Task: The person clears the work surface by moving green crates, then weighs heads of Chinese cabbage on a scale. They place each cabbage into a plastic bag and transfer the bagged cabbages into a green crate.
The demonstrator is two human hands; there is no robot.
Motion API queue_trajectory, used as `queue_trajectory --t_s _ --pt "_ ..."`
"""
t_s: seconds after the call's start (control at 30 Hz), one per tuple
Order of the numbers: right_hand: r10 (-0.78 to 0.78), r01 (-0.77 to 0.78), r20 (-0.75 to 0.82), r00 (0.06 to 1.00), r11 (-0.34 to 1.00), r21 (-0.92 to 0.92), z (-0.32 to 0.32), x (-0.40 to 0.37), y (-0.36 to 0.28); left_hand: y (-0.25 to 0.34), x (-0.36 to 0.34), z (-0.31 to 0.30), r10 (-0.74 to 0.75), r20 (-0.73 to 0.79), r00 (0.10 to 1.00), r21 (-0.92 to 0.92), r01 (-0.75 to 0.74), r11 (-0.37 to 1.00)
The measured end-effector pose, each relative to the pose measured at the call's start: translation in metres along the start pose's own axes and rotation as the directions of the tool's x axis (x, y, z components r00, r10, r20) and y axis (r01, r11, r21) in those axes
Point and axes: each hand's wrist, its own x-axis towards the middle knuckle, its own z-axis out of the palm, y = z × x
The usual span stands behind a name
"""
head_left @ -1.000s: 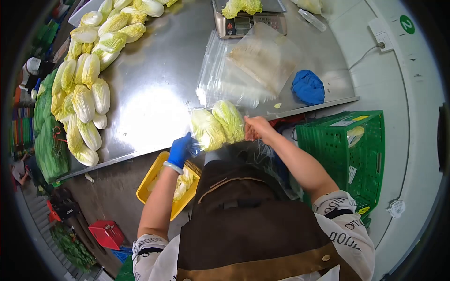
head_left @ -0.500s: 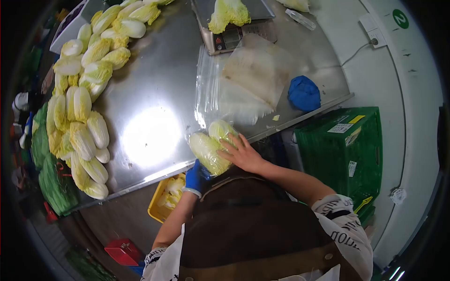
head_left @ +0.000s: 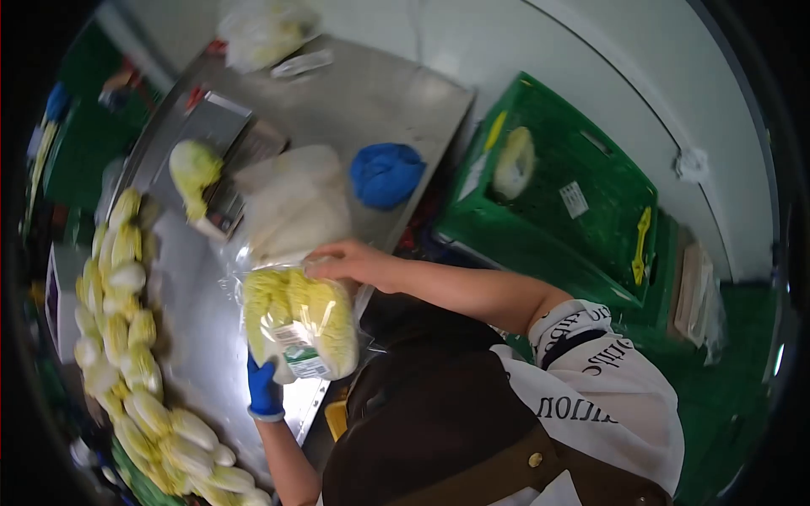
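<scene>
A clear bag of napa cabbages (head_left: 299, 325) with a printed label is held up over the front edge of the steel table. My right hand (head_left: 336, 260), bare, pinches the bag's upper edge. At the bag's lower left, my left hand (head_left: 264, 386), in a blue glove, grips its side; part of the fingers is behind the bag. Just beyond the bag lies a stack of clear plastic bags (head_left: 295, 198). A single cabbage (head_left: 194, 169) rests on the weighing scale (head_left: 221, 207).
Many loose cabbages (head_left: 126, 329) line the left side of the steel table (head_left: 186, 312). A blue bundle (head_left: 386, 174) lies near the right edge. Right of the table stands a green crate (head_left: 582, 152) with a bagged cabbage (head_left: 514, 164) inside. A filled plastic bag (head_left: 257, 34) sits at the back.
The view has turned toward the green crate at the right. The bagged cabbages have been lifted and turned, so the label now shows. My right hand has shifted from atop the cabbages to the bag's edge.
</scene>
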Motion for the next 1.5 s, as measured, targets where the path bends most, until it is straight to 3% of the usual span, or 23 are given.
queue_trajectory --t_s 0.1,0.2,0.3,0.4,0.43,0.47,0.53,0.7,0.8,0.83,0.9,1.03,1.07,1.13,1.17,1.23,1.27,1.3,1.33,1.37,1.4,1.47,1.5 --pt "-0.119 0.136 -0.066 0.991 0.863 0.487 -0.047 -0.058 -0.022 -0.005 0.034 0.067 -0.082 -0.157 0.984 -0.283 0.035 0.958" --pt "-0.366 0.428 -0.270 0.890 0.876 0.222 -0.072 -0.124 -0.015 -0.008 0.079 0.184 -0.110 -0.137 0.984 -0.158 0.088 0.984" --pt "-0.319 0.498 -0.403 0.858 0.711 0.497 -0.158 -0.186 0.001 -0.020 0.111 0.300 -0.131 0.121 0.984 -0.142 0.147 0.979" --pt "-0.310 0.613 -0.529 0.790 0.406 0.678 -0.230 -0.276 0.020 -0.037 0.150 0.386 -0.035 0.610 0.791 0.173 -0.090 0.981" --pt "-0.282 0.693 -0.642 0.713 0.426 0.582 -0.247 -0.301 0.024 -0.039 0.159 0.413 -0.289 0.540 0.791 0.079 0.293 0.953" --pt "-0.256 0.755 -0.742 0.620 0.452 0.475 -0.262 -0.324 0.028 -0.068 0.183 0.422 -0.328 0.576 0.749 0.210 0.253 0.945" --pt "-0.154 0.788 -0.853 0.500 0.490 0.373 -0.289 -0.362 0.045 -0.129 0.215 0.441 -0.410 0.335 0.848 0.353 0.290 0.890" --pt "0.015 0.754 -0.955 0.297 0.609 0.244 -0.330 -0.384 0.095 -0.228 0.259 0.472 -0.472 -0.032 0.881 0.370 0.449 0.813" --pt "0.129 0.677 -0.944 0.302 0.669 0.308 -0.342 -0.376 0.114 -0.260 0.270 0.483 -0.506 -0.201 0.839 0.459 0.537 0.707" --pt "0.128 0.680 -0.945 0.302 0.665 0.308 -0.352 -0.369 0.125 -0.318 0.292 0.464 -0.325 -0.256 0.910 0.487 0.412 0.770" --pt "0.196 0.644 -0.926 0.322 0.672 0.366 -0.356 -0.354 0.118 -0.313 0.302 0.477 -0.293 -0.322 0.900 0.548 0.429 0.718" --pt "0.107 0.692 -0.884 0.456 0.582 0.427 -0.389 -0.306 0.134 -0.276 0.317 0.503 -0.268 -0.128 0.955 0.176 0.288 0.941" --pt "0.048 0.699 -0.850 0.524 0.545 0.463 -0.402 -0.284 0.137 -0.332 0.358 0.472 -0.307 -0.062 0.950 0.018 0.309 0.951" --pt "-0.065 0.605 -0.771 0.633 0.664 0.440 -0.418 -0.270 0.129 -0.307 0.359 0.473 -0.079 -0.074 0.994 0.135 0.088 0.987" --pt "-0.046 0.502 -0.776 0.629 0.787 0.360 -0.432 -0.266 0.134 -0.299 0.363 0.464 -0.359 -0.161 0.920 0.116 0.379 0.918" --pt "0.086 0.077 -0.863 0.498 0.987 0.142 -0.475 -0.268 0.176 -0.262 0.347 0.468 -0.323 -0.137 0.936 0.524 0.345 0.779" --pt "-0.138 0.084 -0.888 0.439 0.990 -0.113 -0.486 -0.260 0.185 -0.253 0.344 0.470 -0.283 -0.090 0.955 0.696 0.264 0.668" --pt "-0.181 -0.342 -0.913 0.364 0.887 -0.312 -0.476 -0.267 0.157 -0.253 0.334 0.470 -0.250 0.021 0.968 0.543 0.199 0.816" --pt "-0.240 -0.500 -0.911 0.335 0.774 -0.388 -0.477 -0.273 0.143 -0.250 0.322 0.470 -0.197 0.135 0.971 0.361 0.137 0.923" --pt "-0.273 -0.681 -0.938 0.212 0.647 -0.342 -0.470 -0.277 0.127 -0.211 0.301 0.467 -0.346 0.292 0.892 0.217 0.291 0.932" --pt "-0.340 -0.730 -0.928 0.150 0.596 -0.336 -0.457 -0.278 0.100 -0.158 0.272 0.458 -0.437 0.466 0.769 0.096 0.448 0.889" --pt "-0.666 -0.496 -0.741 0.091 0.615 -0.613 -0.434 -0.262 0.073 -0.096 0.234 0.420 -0.181 0.550 0.816 0.157 0.112 0.981" --pt "-0.698 -0.373 -0.678 0.233 0.579 -0.725 -0.401 -0.248 0.047 -0.083 0.221 0.386 -0.139 0.479 0.867 0.178 0.060 0.982"
